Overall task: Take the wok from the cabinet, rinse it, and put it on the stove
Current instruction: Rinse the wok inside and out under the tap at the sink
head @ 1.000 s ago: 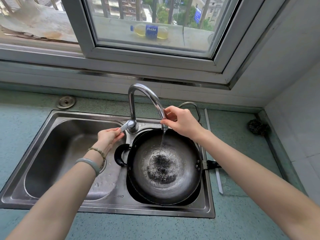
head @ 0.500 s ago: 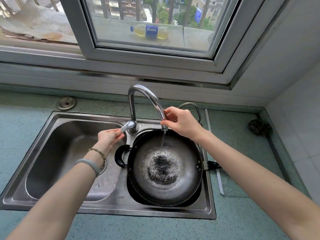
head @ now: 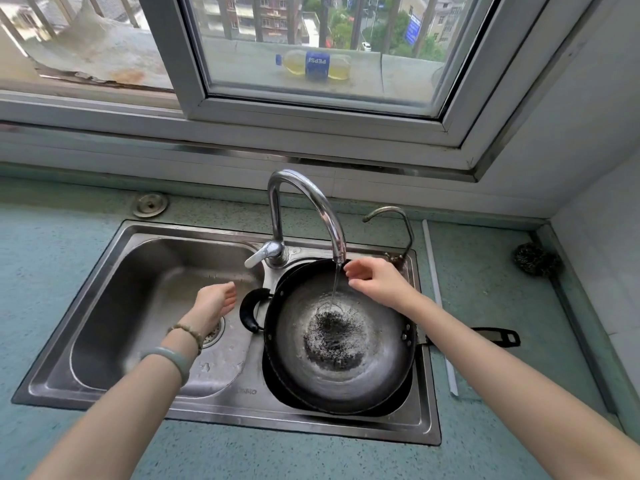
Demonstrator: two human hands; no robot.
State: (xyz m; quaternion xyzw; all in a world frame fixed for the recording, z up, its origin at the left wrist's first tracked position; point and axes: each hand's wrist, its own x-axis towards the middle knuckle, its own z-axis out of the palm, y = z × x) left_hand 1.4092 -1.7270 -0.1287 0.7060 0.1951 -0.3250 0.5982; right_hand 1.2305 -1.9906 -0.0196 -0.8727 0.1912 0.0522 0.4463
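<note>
A dark metal wok [head: 377, 372] sits in the right basin of the steel double sink [head: 145, 244], its black loop handle [head: 250, 311] pointing left and its long handle [head: 495, 337] lying over the counter to the right. Water runs from the curved tap [head: 313, 202] into the wok's middle and foams there. My left hand [head: 216, 303] hovers over the left basin, below the tap's lever [head: 261, 256], fingers relaxed and holding nothing. Just right of the water stream, my right hand [head: 375, 280] hangs above the wok's far rim with loosely bent fingers, holding nothing.
A small second tap [head: 394, 221] stands behind the wok. A steel scouring ball [head: 536, 259] lies on the green counter at the far right by the tiled wall. A round metal cap [head: 150, 204] sits behind the sink. A window frame runs along the back.
My left hand has let go of the tap lever and dropped towards the left basin. My right hand has released the spout and moved slightly right. Water still runs.
</note>
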